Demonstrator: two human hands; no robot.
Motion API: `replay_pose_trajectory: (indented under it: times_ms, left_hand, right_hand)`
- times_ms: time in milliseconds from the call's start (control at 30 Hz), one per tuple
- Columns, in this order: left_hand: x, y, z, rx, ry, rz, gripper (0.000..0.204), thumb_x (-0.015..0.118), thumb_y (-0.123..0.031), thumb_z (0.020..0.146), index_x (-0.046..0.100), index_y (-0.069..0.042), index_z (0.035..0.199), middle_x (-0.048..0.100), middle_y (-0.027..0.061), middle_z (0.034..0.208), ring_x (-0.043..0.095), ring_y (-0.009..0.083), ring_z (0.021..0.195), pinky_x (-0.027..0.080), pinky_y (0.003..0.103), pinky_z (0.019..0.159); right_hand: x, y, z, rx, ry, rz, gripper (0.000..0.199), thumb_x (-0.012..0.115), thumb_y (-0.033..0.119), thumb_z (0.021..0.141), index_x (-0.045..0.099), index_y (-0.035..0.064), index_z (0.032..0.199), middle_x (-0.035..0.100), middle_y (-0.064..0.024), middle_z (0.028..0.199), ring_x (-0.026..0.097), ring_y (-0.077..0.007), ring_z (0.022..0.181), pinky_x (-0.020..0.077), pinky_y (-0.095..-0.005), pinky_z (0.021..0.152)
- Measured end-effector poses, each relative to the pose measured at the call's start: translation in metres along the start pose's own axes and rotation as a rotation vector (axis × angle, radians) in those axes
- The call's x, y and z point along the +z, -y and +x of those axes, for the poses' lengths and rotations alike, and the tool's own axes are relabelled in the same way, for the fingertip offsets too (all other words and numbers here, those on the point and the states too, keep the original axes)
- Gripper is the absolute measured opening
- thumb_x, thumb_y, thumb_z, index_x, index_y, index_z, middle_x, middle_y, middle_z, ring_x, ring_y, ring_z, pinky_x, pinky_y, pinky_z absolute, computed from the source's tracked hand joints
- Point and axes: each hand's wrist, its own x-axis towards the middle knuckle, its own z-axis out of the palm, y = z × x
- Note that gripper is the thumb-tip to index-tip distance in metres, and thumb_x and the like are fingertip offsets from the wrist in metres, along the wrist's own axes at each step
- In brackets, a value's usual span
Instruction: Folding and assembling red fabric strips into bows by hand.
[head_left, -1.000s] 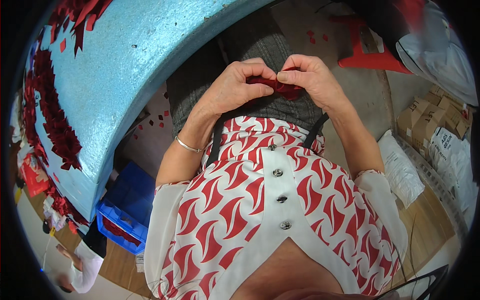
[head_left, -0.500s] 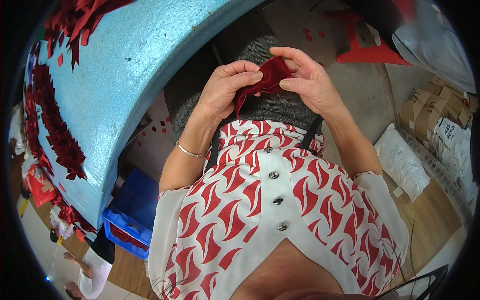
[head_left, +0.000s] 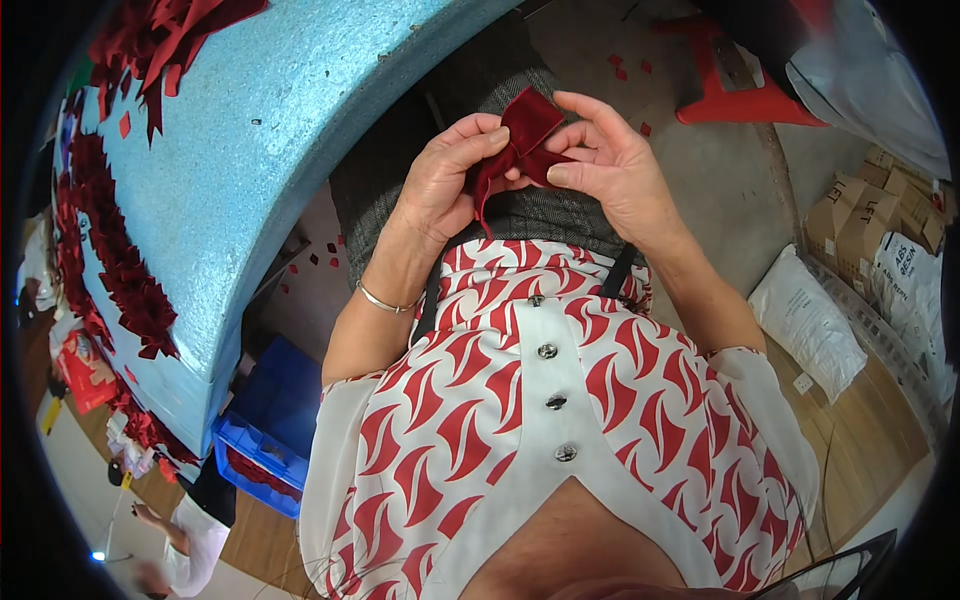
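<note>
A dark red velvet bow [head_left: 533,122] is held above my lap between both hands. My left hand [head_left: 450,172] pinches its middle between thumb and fingers, and one tail hangs down below that thumb. On the other side, my right hand [head_left: 607,165] grips a lower part of the bow between thumb and bent fingers, its index finger raised near the upper loop. The back of the bow and some fingertips are hidden. At the left, a blue table [head_left: 230,130] carries a long row of dark red bows [head_left: 120,250] and a heap of red ribbon pieces [head_left: 165,45].
Below the table sits a blue bin [head_left: 258,455] with red pieces in it. A red stool [head_left: 715,85] stands at upper right. Farther right are cardboard boxes [head_left: 850,220] and a white sack [head_left: 808,320]. Another person [head_left: 195,540] is at lower left. Red scraps dot the floor.
The bow has turned, so one loop now points up and a lower part shows at my right thumb. My right fingers have shifted down along it.
</note>
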Motion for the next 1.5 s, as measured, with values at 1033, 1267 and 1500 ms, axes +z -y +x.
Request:
replay_pose_trajectory:
  times_ms: [1033,1267,1500]
  left_hand:
    - [-0.007,-0.003,-0.016,0.033,0.078,0.263,0.016,0.064,-0.002,0.077,0.061,0.001,0.093,0.062,0.0077,0.084,0.061,0.0156,0.074,0.053,0.029,0.070]
    - [-0.011,-0.003,-0.016,-0.012,0.078,0.163,0.016,0.061,-0.004,0.080,0.060,0.001,0.094,0.063,0.0087,0.084,0.061,0.0158,0.072,0.053,0.028,0.069]
    - [-0.011,0.001,-0.013,-0.041,0.085,0.160,0.016,0.060,-0.006,0.081,0.060,0.002,0.095,0.063,0.0090,0.084,0.062,0.0161,0.072,0.053,0.027,0.068]
  right_hand:
    - [0.006,-0.020,0.008,0.036,0.025,0.254,0.025,0.054,0.000,0.081,0.055,0.0003,0.106,0.060,-0.0065,0.098,0.057,-0.0130,0.089,0.0463,-0.0261,0.081]
    - [0.007,-0.024,0.005,0.001,0.032,0.268,0.027,0.051,-0.001,0.082,0.053,-0.0008,0.109,0.060,-0.0085,0.099,0.057,-0.0146,0.091,0.0464,-0.0275,0.083]
    - [0.000,-0.024,0.001,-0.020,0.039,0.262,0.026,0.050,-0.001,0.083,0.054,-0.0012,0.109,0.060,-0.0090,0.099,0.058,-0.0146,0.089,0.0471,-0.0270,0.082]
